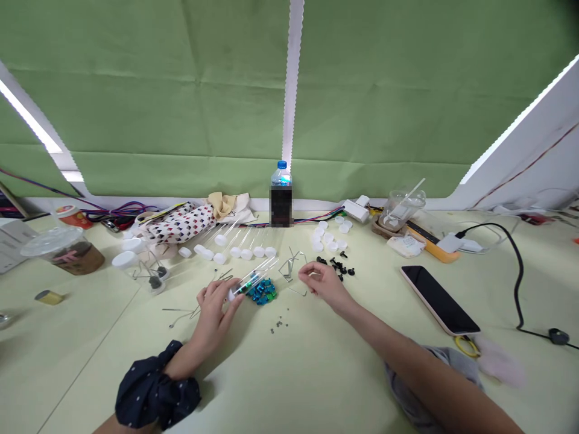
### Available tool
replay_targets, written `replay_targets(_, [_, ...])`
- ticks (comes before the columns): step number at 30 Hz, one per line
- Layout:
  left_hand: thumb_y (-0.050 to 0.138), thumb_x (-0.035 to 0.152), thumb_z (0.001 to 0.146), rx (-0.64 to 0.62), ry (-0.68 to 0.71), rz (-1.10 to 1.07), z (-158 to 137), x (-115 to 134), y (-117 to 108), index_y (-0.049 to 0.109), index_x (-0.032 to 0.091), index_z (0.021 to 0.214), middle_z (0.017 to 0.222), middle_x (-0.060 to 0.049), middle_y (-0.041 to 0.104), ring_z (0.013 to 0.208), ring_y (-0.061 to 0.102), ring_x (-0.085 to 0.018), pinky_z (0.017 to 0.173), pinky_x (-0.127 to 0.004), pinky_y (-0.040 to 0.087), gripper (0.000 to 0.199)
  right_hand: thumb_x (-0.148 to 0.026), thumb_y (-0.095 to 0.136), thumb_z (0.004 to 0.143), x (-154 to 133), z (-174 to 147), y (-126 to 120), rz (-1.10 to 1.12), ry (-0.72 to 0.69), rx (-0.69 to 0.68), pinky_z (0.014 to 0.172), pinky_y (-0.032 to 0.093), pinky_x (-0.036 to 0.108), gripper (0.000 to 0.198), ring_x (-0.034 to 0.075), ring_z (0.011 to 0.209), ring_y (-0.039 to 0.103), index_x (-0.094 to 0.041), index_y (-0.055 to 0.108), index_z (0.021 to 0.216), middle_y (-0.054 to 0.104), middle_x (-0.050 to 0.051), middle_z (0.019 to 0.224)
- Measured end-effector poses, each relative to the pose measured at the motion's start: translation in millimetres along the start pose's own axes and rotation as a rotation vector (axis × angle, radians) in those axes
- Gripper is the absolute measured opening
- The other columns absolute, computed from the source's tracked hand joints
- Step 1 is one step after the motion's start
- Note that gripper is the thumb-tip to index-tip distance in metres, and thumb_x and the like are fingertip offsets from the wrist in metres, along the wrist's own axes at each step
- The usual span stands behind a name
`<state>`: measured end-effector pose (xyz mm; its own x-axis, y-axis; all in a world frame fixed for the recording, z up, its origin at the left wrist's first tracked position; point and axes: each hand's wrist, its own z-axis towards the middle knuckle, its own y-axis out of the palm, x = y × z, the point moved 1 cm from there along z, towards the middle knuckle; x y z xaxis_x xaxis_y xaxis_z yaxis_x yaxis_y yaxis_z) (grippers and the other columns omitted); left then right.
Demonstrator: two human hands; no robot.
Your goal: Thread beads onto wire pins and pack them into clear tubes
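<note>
My left hand (217,307) is closed around the white-capped end of a clear tube (256,276), which points up and to the right. Some green and dark bits show in or behind the tube; I cannot tell which. Just below it lies a pile of small blue and green parts (263,293). My right hand (326,286) has its fingertips pinched together beside several thin bent metal rods (287,271); anything between them is too small to make out. Black screw-like pieces (342,265) lie beyond that hand. Tiny grey bits (279,324) are scattered nearer me.
White-capped clear tubes (246,254) lie in a row at the back, with loose white caps (329,241) to their right. A bottle (281,202) stands by the green partition. Drink cups (75,253) are at left, a phone (438,299) and black cable (520,271) at right.
</note>
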<state>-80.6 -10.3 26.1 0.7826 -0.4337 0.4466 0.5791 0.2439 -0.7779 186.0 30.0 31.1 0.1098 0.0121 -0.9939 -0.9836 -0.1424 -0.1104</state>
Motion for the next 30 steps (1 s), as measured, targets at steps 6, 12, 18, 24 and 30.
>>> replay_targets(6, [0.043,0.034,0.09,0.018,-0.047,-0.017,1,-2,1,0.048,0.024,0.114,0.108,-0.006,0.06,0.103,0.048,-0.023,0.089,-0.042,0.029,0.027,-0.026,0.062,0.074,14,-6,4,-0.77,-0.113,-0.019,0.063,0.039,0.028,0.009,0.01,0.064,0.05,-0.02,0.059,0.08,0.053,0.001,0.094])
replay_targets(12, [0.043,0.035,0.09,0.016,-0.041,-0.009,1,-4,2,0.049,0.024,0.114,0.108,-0.006,0.06,0.103,0.048,-0.023,0.089,-0.042,0.029,0.027,-0.022,0.056,0.081,17,-7,11,-0.937,-0.111,-0.021,0.06,0.038,0.028,0.007,0.015,0.077,0.054,-0.019,0.053,0.075,0.051,0.003,0.097])
replay_targets(18, [0.045,0.034,0.089,0.021,-0.037,0.001,0,-5,3,0.05,0.024,0.113,0.109,-0.005,0.061,0.103,0.049,-0.023,0.09,-0.041,0.028,0.027,-0.013,0.048,0.084,18,-9,16,-1.08,-0.167,-0.068,0.058,0.04,0.028,0.008,0.019,0.083,0.053,-0.017,0.05,0.078,0.049,0.008,0.098])
replay_targets(24, [0.044,0.035,0.089,0.008,-0.05,0.01,1,-3,2,0.05,0.023,0.113,0.108,-0.006,0.061,0.102,0.049,-0.023,0.09,-0.04,0.028,0.028,-0.002,0.04,0.082,18,-11,19,-1.115,-0.198,-0.076,0.065,0.042,0.029,0.015,0.02,0.086,0.051,-0.016,0.046,0.081,0.049,0.011,0.098])
replay_targets(30, [0.045,0.034,0.089,-0.031,0.006,0.045,0,-4,2,0.049,0.022,0.114,0.106,-0.006,0.062,0.103,0.048,-0.023,0.089,-0.04,0.027,0.028,-0.015,0.038,0.086,7,-1,6,-0.713,-0.12,0.028,0.057,0.037,0.026,0.011,0.016,0.066,0.049,-0.019,0.042,0.076,0.051,0.002,0.074])
